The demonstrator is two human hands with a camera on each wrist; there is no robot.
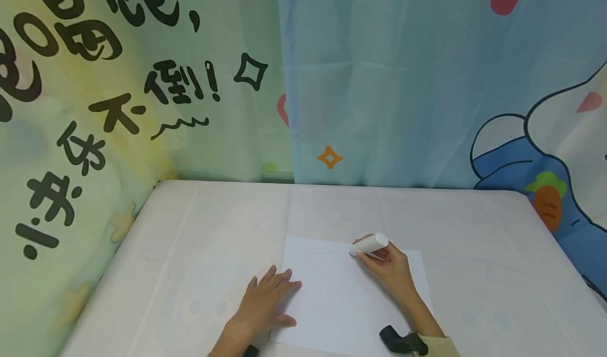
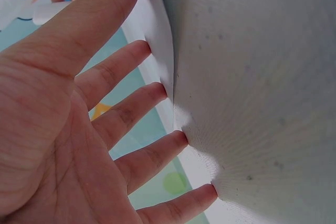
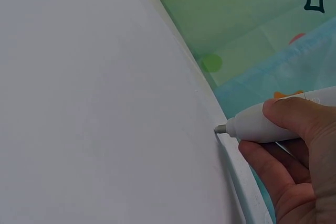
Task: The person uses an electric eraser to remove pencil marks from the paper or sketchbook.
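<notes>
A sheet of white paper (image 1: 332, 294) lies flat on the white-covered table. My right hand (image 1: 395, 275) pinches a thick white pen-shaped tool (image 1: 373, 245) between thumb and fingers over the paper's upper right part. In the right wrist view the grey tip of that tool (image 3: 254, 124) is at the paper's surface near its far edge; whether it touches cannot be told. With fingers spread, my left hand (image 1: 263, 301) rests at the paper's left edge. Its fingertips touch the paper and the table cover beside it in the left wrist view, and its palm (image 2: 79, 145) holds nothing.
The white table cover (image 1: 213, 215) extends around the paper to the table's back edge. Behind it hangs a printed cloth backdrop (image 1: 379, 83) in green and blue. A black device (image 1: 403, 342) sits at the right wrist.
</notes>
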